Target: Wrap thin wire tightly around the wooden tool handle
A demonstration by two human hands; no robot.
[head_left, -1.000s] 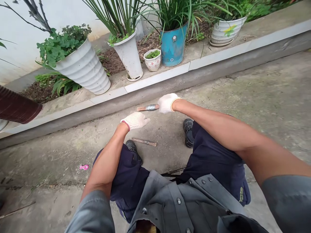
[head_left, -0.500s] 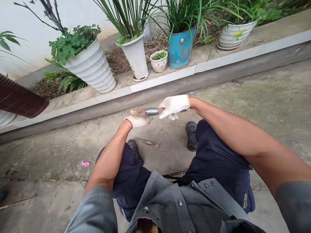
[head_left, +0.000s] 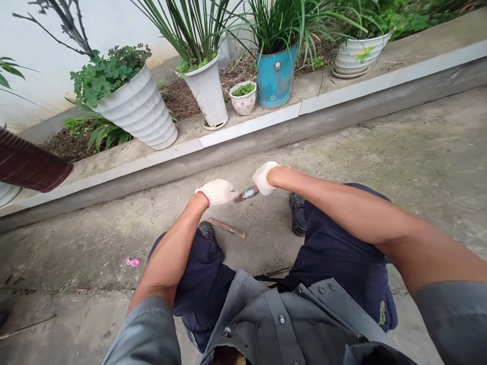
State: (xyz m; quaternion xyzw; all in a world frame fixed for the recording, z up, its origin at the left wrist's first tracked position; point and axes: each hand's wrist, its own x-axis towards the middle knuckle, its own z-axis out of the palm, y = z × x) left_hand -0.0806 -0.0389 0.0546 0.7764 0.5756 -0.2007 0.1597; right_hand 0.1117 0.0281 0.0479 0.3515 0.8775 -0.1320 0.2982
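I sit over a concrete floor with both hands in white knit gloves. My right hand is closed round one end of a short wooden stick wound with silvery wire, which slants down to the left. My left hand is loosely closed at the stick's other tip, touching it; what its fingers pinch is too small to make out. A second flat stick lies on the ground below the hands, beside my left shoe. My right shoe is under my right forearm.
A raised concrete kerb runs across ahead, lined with a tilted white ribbed pot, a tall white pot, a small bowl pot, a blue pot and another white pot. A brown ribbed pipe juts in at left. A pink scrap lies on the floor.
The wrapped stick has dropped from level to slanting down-left, and my right hand has come lower and gripped it more tightly. My left hand stays at its tip.
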